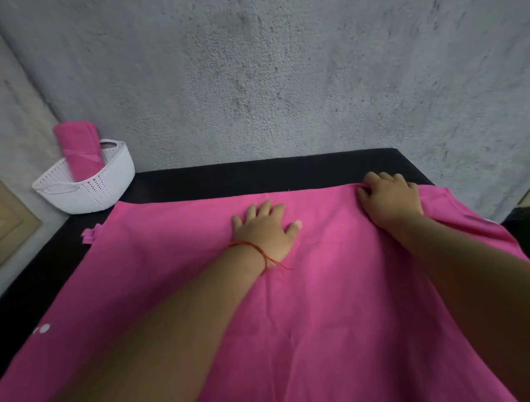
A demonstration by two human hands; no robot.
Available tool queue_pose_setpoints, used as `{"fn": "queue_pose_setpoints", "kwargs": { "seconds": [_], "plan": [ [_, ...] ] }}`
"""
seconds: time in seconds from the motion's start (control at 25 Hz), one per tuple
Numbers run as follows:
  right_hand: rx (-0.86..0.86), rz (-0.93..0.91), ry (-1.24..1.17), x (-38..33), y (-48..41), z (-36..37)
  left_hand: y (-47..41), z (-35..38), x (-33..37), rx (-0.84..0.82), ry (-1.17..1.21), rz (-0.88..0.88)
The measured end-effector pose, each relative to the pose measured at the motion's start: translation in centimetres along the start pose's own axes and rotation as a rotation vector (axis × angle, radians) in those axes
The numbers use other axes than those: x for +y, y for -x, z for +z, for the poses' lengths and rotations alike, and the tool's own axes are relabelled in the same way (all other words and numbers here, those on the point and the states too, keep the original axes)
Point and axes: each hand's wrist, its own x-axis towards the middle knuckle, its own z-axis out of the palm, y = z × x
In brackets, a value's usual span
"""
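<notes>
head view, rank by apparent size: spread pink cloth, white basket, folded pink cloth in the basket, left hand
1. spread pink cloth, by far
2. white basket
3. left hand and folded pink cloth: they look alike. The cloth is farther off and partly hidden in the basket, so unranked.

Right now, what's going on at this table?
A person works on a pink cloth spread over a black table, apparently smoothing it. The left hand presses flat on the cloth near its middle. The right hand grips the far edge with curled fingers. The cloth lies mostly flat, with a few creases. At the far left, a white basket holds a rolled cloth, also pink, standing on end.
</notes>
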Motion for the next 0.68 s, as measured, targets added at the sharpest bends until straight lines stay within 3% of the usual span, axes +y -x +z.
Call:
{"fn": "queue_pose_setpoints", "kwargs": {
  "seconds": [0.24, 0.4, 0.48, 0.6, 0.68],
  "plan": [
    [-0.059, -0.006, -0.025, -0.1, 0.2, -0.8, -0.1, 1.2, 0.9, 0.018, -0.045, -0.068],
    [-0.417, -0.060, 0.018, 3.8, -2.2, -5.6, 0.1, 1.1, 1.2, 0.064, -0.041, -0.075],
    [-0.560, -0.002, -0.136, 7.7, -3.1, -8.5, -0.1, 1.4, 0.9, 0.093, -0.046, -0.081],
    [-0.550, 0.059, -0.257, 12.7, -3.0, -9.7, -0.3, 1.9, 0.9, 0.119, -0.059, -0.078],
    [-0.437, 0.140, -0.294, 14.3, -3.6, -8.9, -0.4, 2.0, 1.0, 0.131, -0.059, -0.076]
  ]
}}
